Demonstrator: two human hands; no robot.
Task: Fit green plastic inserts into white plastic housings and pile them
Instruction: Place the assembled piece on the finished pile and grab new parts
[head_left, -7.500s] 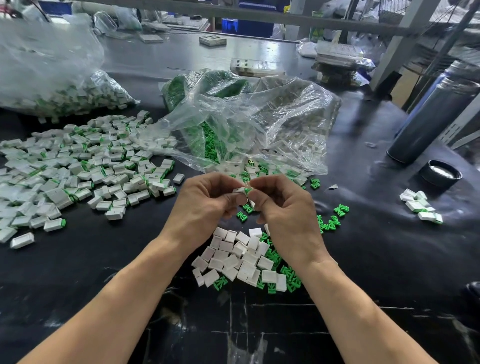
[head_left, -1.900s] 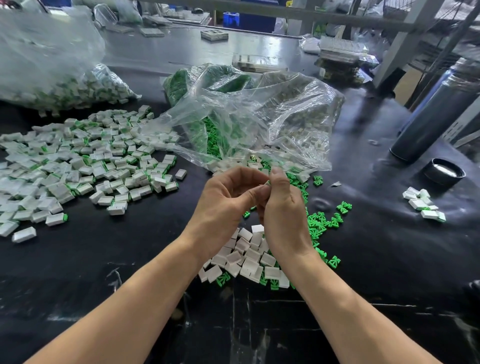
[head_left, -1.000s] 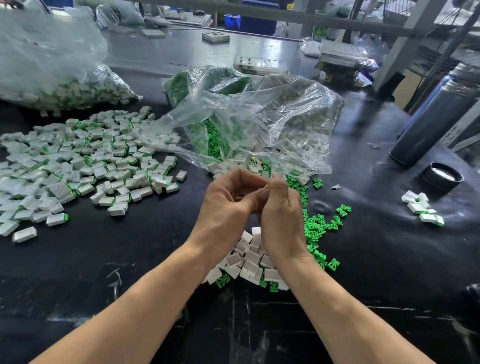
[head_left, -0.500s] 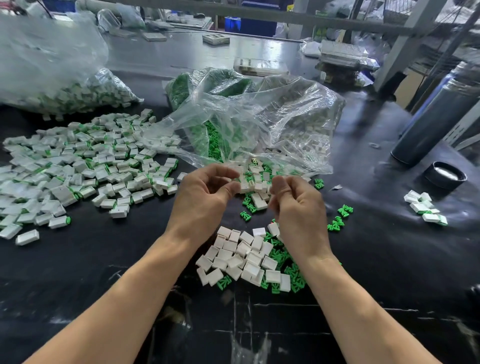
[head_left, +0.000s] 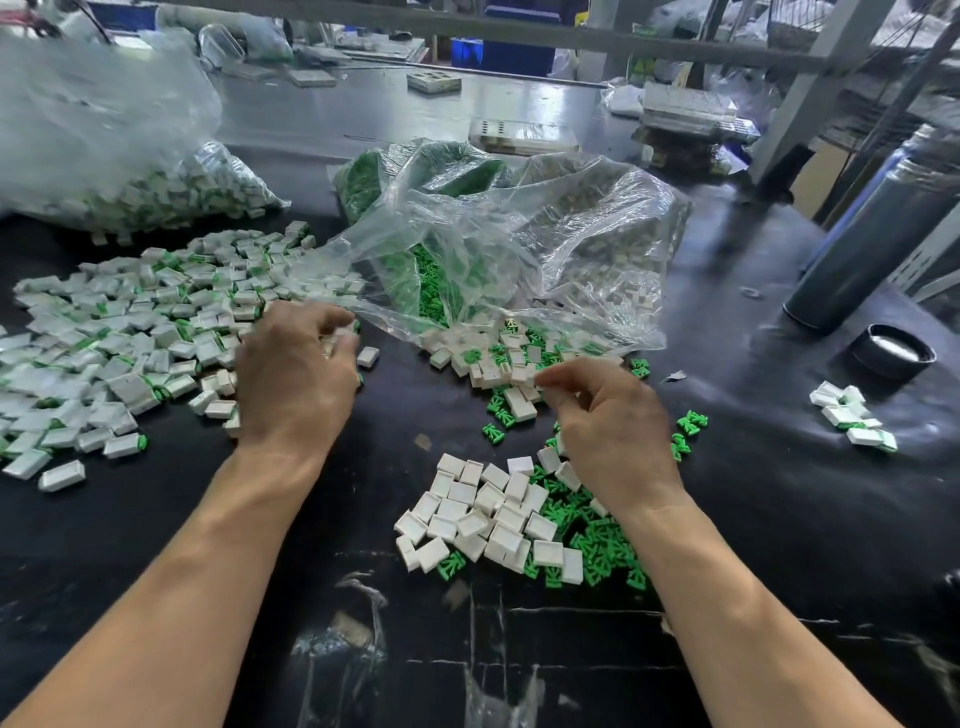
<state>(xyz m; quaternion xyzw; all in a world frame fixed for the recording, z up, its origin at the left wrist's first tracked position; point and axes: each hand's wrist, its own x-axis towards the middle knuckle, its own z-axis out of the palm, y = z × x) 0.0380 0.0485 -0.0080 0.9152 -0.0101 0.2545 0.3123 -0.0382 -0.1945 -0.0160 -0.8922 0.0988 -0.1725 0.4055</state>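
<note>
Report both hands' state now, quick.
Left hand: over the edge of the finished pile, fingers curled; a grip cannot be told.
Right hand: fingers curled near loose white housings; a grip cannot be told.

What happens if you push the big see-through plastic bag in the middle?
The crumpled clear plastic bag would probably flop and wrinkle, since it already sags in folds. Small green plastic inserts inside would likely shift, and some may spill from its open mouth.
</note>
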